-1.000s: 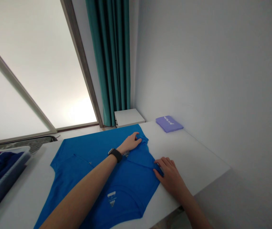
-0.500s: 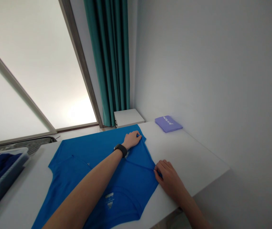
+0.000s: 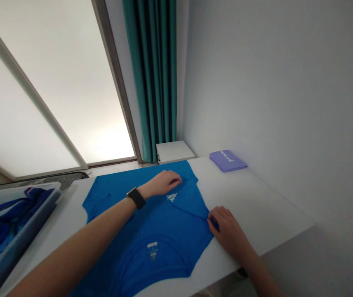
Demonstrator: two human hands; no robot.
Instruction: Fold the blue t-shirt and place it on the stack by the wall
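Right hand point(image 3: 224, 228) pinches an edge of the blue shirt point(image 3: 164, 218) spread on the table point(image 3: 247, 202); left hand point(image 3: 161, 182), half-open over it, apparently grips nothing; likely step, straightening; next calls for gentle smoothing.

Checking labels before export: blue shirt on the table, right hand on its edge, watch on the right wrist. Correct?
One error: the watch is on the left wrist, as the head view shows. The rest holds: blue shirt on the table, right hand on its edge.
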